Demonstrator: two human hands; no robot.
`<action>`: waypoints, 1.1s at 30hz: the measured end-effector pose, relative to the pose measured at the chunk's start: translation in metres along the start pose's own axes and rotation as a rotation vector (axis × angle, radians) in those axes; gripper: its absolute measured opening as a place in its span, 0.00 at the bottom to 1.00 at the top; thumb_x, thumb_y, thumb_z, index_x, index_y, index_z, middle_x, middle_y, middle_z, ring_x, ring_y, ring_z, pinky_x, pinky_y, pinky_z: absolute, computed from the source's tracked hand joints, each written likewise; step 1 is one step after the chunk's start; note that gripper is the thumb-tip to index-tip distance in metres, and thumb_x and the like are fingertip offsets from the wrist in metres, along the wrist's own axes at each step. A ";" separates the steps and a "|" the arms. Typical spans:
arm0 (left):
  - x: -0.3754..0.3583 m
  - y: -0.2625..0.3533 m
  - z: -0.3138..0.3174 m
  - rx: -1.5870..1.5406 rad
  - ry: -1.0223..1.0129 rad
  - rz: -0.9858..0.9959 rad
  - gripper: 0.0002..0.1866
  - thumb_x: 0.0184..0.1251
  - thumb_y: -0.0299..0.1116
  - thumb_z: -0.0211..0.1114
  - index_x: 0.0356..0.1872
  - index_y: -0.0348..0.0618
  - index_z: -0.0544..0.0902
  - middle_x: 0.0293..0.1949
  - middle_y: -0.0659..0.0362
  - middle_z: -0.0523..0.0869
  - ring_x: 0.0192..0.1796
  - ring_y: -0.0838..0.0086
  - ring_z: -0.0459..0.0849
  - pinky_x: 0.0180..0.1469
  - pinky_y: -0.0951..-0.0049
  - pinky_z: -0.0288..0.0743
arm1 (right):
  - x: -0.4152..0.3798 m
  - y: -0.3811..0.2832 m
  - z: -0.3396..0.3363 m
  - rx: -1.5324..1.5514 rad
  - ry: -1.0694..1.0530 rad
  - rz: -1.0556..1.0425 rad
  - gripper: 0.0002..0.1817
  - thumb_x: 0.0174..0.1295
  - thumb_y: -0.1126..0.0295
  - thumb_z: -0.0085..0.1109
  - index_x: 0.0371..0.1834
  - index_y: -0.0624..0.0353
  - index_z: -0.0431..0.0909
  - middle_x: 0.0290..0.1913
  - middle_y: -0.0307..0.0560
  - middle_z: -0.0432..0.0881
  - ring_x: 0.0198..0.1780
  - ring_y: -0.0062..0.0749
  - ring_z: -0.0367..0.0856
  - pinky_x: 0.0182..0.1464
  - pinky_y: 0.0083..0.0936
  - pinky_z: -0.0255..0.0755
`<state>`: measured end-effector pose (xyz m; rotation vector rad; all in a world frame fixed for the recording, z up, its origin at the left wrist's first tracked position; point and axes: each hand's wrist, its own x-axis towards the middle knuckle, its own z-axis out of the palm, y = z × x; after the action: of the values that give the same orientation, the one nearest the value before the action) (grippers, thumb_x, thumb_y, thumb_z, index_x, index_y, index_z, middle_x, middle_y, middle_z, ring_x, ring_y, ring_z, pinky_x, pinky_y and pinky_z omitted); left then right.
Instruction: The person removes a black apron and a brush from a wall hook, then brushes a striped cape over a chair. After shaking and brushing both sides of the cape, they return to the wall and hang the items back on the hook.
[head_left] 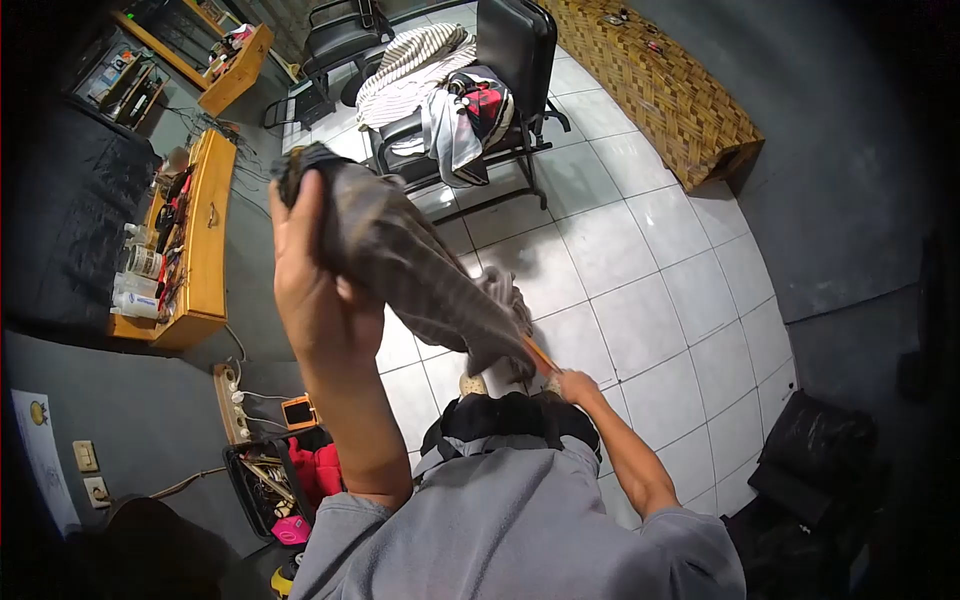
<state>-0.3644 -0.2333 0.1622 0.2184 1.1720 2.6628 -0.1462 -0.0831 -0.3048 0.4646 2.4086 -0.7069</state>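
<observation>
My left hand (325, 265), raised at the left, is closed on the bunched top of a dark grey garment or cloth (400, 250) with faint streaks. The cloth hangs slantwise down to the right, its lower folds in front of my knees. Low over my lap, my right hand (574, 385) is closed on a thin orange stick-like piece (541, 355) at the cloth's lower end. I cannot tell whether this piece is part of the cloth.
Ahead stands a black salon chair (515, 50) heaped with striped cloths (415, 75). At the left, a wooden wall shelf (210, 230) carries bottles and tools. A black crate (245, 480) of tools sits at lower left. A woven bench (650, 85) runs along the right wall over white floor tiles.
</observation>
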 end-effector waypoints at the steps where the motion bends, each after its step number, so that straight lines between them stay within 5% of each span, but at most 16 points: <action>1: 0.000 0.002 0.000 -0.072 0.064 0.006 0.09 0.67 0.30 0.48 0.46 0.44 0.69 0.35 0.57 0.79 0.32 0.70 0.82 0.34 0.70 0.80 | -0.017 0.011 -0.002 0.009 -0.030 0.103 0.21 0.62 0.60 0.38 0.36 0.66 0.77 0.39 0.64 0.79 0.41 0.56 0.78 0.45 0.46 0.71; 5: 0.008 -0.013 -0.019 0.147 -0.054 0.002 0.08 0.65 0.35 0.52 0.38 0.42 0.73 0.31 0.59 0.80 0.33 0.74 0.82 0.34 0.78 0.78 | -0.049 0.003 -0.049 0.269 0.132 0.394 0.20 0.61 0.61 0.39 0.35 0.68 0.78 0.37 0.66 0.78 0.43 0.57 0.77 0.47 0.43 0.71; 7: 0.010 -0.039 -0.025 0.124 -0.045 -0.103 0.05 0.61 0.30 0.57 0.35 0.43 0.73 0.26 0.60 0.79 0.26 0.79 0.81 0.23 0.83 0.75 | -0.052 -0.016 -0.082 0.525 0.495 0.200 0.22 0.63 0.59 0.39 0.29 0.69 0.76 0.32 0.67 0.78 0.38 0.63 0.76 0.42 0.46 0.69; 8: 0.009 -0.048 -0.028 0.128 -0.051 -0.185 0.05 0.61 0.29 0.58 0.36 0.42 0.73 0.28 0.61 0.79 0.27 0.80 0.80 0.25 0.82 0.75 | -0.053 -0.032 -0.096 0.753 0.629 0.094 0.21 0.65 0.57 0.39 0.31 0.66 0.74 0.24 0.55 0.78 0.26 0.50 0.78 0.31 0.38 0.70; 10: 0.004 -0.064 -0.027 0.136 -0.052 -0.266 0.06 0.60 0.26 0.59 0.37 0.41 0.74 0.30 0.62 0.79 0.28 0.82 0.79 0.29 0.82 0.74 | -0.106 -0.108 -0.179 1.229 0.530 -0.028 0.19 0.67 0.55 0.39 0.37 0.63 0.70 0.19 0.39 0.70 0.19 0.24 0.70 0.23 0.21 0.65; 11: 0.003 -0.070 -0.025 0.140 -0.046 -0.264 0.05 0.61 0.26 0.59 0.37 0.40 0.74 0.30 0.62 0.80 0.29 0.83 0.79 0.30 0.83 0.74 | -0.119 -0.133 -0.195 1.346 0.535 -0.201 0.14 0.69 0.58 0.35 0.41 0.56 0.64 0.21 0.28 0.57 0.17 0.07 0.53 0.15 0.08 0.47; 12: 0.002 -0.076 -0.025 0.103 -0.081 -0.260 0.06 0.61 0.26 0.59 0.38 0.39 0.74 0.31 0.62 0.80 0.30 0.83 0.79 0.32 0.84 0.74 | -0.124 -0.150 -0.199 1.426 0.567 -0.325 0.13 0.69 0.58 0.36 0.39 0.56 0.64 0.22 0.28 0.59 0.18 0.07 0.54 0.16 0.08 0.48; 15: 0.002 -0.083 -0.013 0.139 -0.050 -0.168 0.07 0.62 0.26 0.58 0.39 0.39 0.73 0.31 0.62 0.80 0.30 0.83 0.78 0.31 0.82 0.74 | -0.110 -0.162 -0.174 0.789 0.875 -0.621 0.11 0.67 0.64 0.37 0.41 0.61 0.62 0.20 0.49 0.73 0.19 0.36 0.72 0.19 0.28 0.63; 16: -0.001 -0.077 -0.009 0.129 -0.042 -0.171 0.06 0.63 0.27 0.57 0.40 0.39 0.73 0.31 0.61 0.80 0.29 0.83 0.78 0.31 0.81 0.74 | -0.102 -0.158 -0.158 0.787 0.875 -0.621 0.11 0.67 0.64 0.37 0.41 0.61 0.62 0.20 0.49 0.73 0.19 0.36 0.72 0.19 0.28 0.63; 19: 0.008 -0.059 -0.023 0.042 -0.084 -0.120 0.03 0.64 0.27 0.56 0.37 0.40 0.73 0.30 0.61 0.79 0.26 0.82 0.78 0.27 0.82 0.75 | -0.073 -0.120 -0.109 0.555 0.458 -0.173 0.12 0.66 0.64 0.38 0.43 0.63 0.61 0.25 0.71 0.75 0.31 0.67 0.73 0.29 0.51 0.65; 21: 0.005 -0.040 -0.014 0.005 -0.005 -0.049 0.02 0.64 0.27 0.56 0.35 0.41 0.73 0.27 0.62 0.79 0.24 0.82 0.77 0.25 0.84 0.74 | -0.059 -0.068 -0.064 0.284 0.208 0.090 0.16 0.64 0.61 0.40 0.41 0.63 0.68 0.31 0.68 0.77 0.37 0.61 0.76 0.40 0.51 0.69; 22: 0.004 -0.038 -0.014 0.104 -0.027 0.025 0.03 0.64 0.27 0.56 0.35 0.41 0.72 0.26 0.62 0.79 0.23 0.83 0.77 0.24 0.84 0.72 | -0.043 -0.027 -0.024 0.079 0.155 -0.039 0.15 0.60 0.65 0.43 0.36 0.66 0.75 0.37 0.66 0.78 0.43 0.56 0.77 0.45 0.46 0.71; 24: 0.003 -0.037 -0.020 0.206 -0.045 0.098 0.03 0.65 0.27 0.55 0.36 0.40 0.71 0.25 0.63 0.78 0.23 0.84 0.76 0.23 0.85 0.71 | -0.057 -0.008 -0.018 0.100 0.036 0.304 0.17 0.59 0.66 0.42 0.38 0.65 0.79 0.39 0.62 0.79 0.45 0.54 0.78 0.47 0.42 0.72; 27: -0.001 -0.041 -0.032 0.704 -0.053 0.112 0.11 0.66 0.30 0.54 0.42 0.35 0.65 0.20 0.62 0.77 0.21 0.86 0.73 0.21 0.83 0.65 | -0.046 0.021 -0.012 0.172 0.136 0.432 0.18 0.59 0.66 0.41 0.36 0.68 0.79 0.39 0.65 0.79 0.45 0.54 0.78 0.46 0.42 0.72; 31: -0.008 -0.058 -0.014 1.322 -0.002 0.260 0.20 0.65 0.26 0.48 0.54 0.30 0.55 0.17 0.48 0.77 0.18 0.63 0.78 0.25 0.66 0.69 | -0.085 -0.050 -0.108 1.182 0.578 0.270 0.20 0.63 0.56 0.43 0.36 0.65 0.73 0.27 0.50 0.77 0.24 0.36 0.77 0.24 0.29 0.70; 33: -0.012 -0.061 -0.007 1.406 -0.077 0.181 0.21 0.65 0.26 0.46 0.57 0.34 0.55 0.16 0.49 0.76 0.16 0.64 0.75 0.23 0.65 0.67 | -0.134 -0.124 -0.179 1.549 0.533 -0.028 0.14 0.67 0.56 0.39 0.39 0.56 0.67 0.20 0.30 0.60 0.17 0.09 0.56 0.15 0.09 0.50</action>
<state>-0.3455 -0.2010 0.1115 0.6188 2.8018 1.3949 -0.1787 -0.1001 -0.0513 1.2823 1.7448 -2.6503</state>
